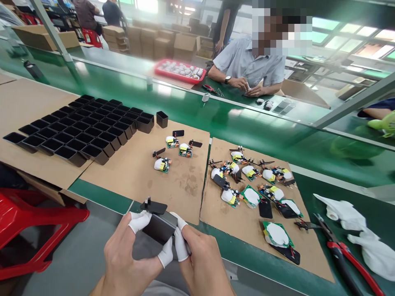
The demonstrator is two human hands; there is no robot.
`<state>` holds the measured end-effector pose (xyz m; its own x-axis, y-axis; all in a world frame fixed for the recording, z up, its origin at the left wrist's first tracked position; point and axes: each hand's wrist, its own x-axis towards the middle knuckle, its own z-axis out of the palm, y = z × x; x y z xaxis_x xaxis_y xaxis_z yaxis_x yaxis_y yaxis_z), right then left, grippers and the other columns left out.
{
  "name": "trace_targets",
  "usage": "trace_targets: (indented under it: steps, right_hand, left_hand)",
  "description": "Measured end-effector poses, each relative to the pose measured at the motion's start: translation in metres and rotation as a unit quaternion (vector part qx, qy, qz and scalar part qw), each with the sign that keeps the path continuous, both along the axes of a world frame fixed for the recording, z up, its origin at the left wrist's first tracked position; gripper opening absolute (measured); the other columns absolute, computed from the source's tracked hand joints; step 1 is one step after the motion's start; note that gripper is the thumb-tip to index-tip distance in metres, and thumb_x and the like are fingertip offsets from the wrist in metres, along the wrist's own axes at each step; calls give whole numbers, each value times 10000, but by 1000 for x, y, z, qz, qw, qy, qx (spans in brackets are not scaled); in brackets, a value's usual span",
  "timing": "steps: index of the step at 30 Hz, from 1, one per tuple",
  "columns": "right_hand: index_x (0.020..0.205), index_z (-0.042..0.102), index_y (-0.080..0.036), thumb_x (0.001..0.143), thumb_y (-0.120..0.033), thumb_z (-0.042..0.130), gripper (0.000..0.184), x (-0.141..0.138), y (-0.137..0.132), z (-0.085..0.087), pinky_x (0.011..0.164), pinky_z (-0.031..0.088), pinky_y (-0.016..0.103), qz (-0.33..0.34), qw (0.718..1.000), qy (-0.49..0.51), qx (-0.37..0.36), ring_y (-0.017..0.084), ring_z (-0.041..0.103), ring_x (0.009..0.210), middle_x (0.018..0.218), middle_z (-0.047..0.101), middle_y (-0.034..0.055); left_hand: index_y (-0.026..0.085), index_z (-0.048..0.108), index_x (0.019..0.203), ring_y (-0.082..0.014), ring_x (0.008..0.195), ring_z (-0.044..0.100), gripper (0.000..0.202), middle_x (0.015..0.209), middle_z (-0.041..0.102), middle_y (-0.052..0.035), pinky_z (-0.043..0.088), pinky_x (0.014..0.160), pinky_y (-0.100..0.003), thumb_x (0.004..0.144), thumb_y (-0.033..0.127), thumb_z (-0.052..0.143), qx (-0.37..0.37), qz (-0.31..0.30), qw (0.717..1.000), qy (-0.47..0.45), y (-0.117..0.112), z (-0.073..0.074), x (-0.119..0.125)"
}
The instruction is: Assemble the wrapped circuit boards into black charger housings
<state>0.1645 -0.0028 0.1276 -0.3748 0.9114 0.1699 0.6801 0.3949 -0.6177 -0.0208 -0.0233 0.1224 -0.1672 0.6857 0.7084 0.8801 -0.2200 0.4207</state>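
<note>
Both my hands hold one black plastic adapter case [160, 228] in front of me, at the near edge of the bench. My left hand [128, 250] grips it from the left, with white finger cots on the fingertips. On the other side my right hand [197, 250] pinches it, also wearing finger cots. A black end cap with plug pins [156, 206] sits at the case's upper end; whether it is seated cannot be made out. Beyond my hands, several circuit boards with white paste [162, 165] and wired black caps lie on cardboard.
Rows of open black cases [83, 127] stand at left. More boards [251, 197] cover the right cardboard. Red-handled pliers [342, 250] and white cloths [376, 250] lie far right. Across the bench sits a co-worker [249, 61] near a red tray [180, 78]. A red stool [40, 222] stands left.
</note>
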Motion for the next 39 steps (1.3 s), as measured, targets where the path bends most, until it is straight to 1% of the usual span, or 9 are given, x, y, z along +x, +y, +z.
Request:
trace_targets:
  steps: [10,17,21,24,26,29,32,35,39]
  right_hand:
    - [815,352,-291,896,-88,449,239,5,6,16,539,286,278,33,999,9,-20,127,482,522,669,575,-66]
    - [882,602,-264,856,-85,499,207,9,-1,0,576,308,282,12,999,20,-48,151,610,566,729,688,-23]
    - [1181,752,-255,1044,-166,462,333,22,0,5,621,413,296,-22,996,-11,-86,223,750,672,850,808,28]
    - [1556,641,-283,1190,-312,414,432,41,0,24,671,527,327,-54,990,-40,-127,275,801,754,930,856,41]
    - [1561,636,-339,1223,-392,424,403,52,0,37,739,590,338,-66,989,-34,-126,281,829,827,960,858,28]
    - [1457,696,-359,1236,-454,437,354,62,6,44,733,607,321,-99,991,5,-94,246,802,773,918,832,-1]
    - [1420,719,-325,1243,-456,448,349,60,22,37,656,572,310,-109,992,13,-66,229,780,744,953,848,16]
    - [1323,751,-284,1243,-430,438,354,53,46,30,670,578,336,-98,995,-14,-25,255,828,822,1056,885,59]
    - [1239,763,-249,1223,-349,411,367,42,75,30,699,562,375,-93,995,-46,3,297,858,880,1085,898,71]
  left_hand:
    - [163,681,1159,-179,740,800,350,936,791,-53,707,721,-264,953,340,902,-3,-32,999,-23,-1,3,2]
    - [130,712,1153,-225,805,841,368,963,829,-101,725,766,-296,943,340,929,2,-43,999,2,-1,-10,2]
    - [135,727,1195,-246,828,864,369,959,848,-99,743,804,-325,931,299,926,-2,-76,997,1,6,-15,5]
    - [181,728,1265,-238,850,865,419,1006,863,-75,752,824,-328,901,274,914,-64,-115,988,-77,17,-9,9]
    - [221,737,1275,-232,878,867,426,1043,876,-57,758,847,-327,884,258,902,-146,-139,959,-200,24,-5,9]
    - [208,767,1247,-240,885,875,415,1087,894,-87,765,860,-338,875,298,927,-245,-208,851,-414,30,-4,6]
    - [171,791,1240,-285,904,877,519,1119,885,-147,769,881,-397,834,433,982,-288,-232,754,-543,31,-6,3]
    - [171,828,1216,-302,896,862,610,1080,872,-158,761,873,-419,789,565,1013,-312,-221,721,-579,29,-5,4]
    - [190,861,1202,-281,862,836,730,1061,860,-151,746,842,-394,736,730,1016,-310,-211,712,-594,27,1,7]
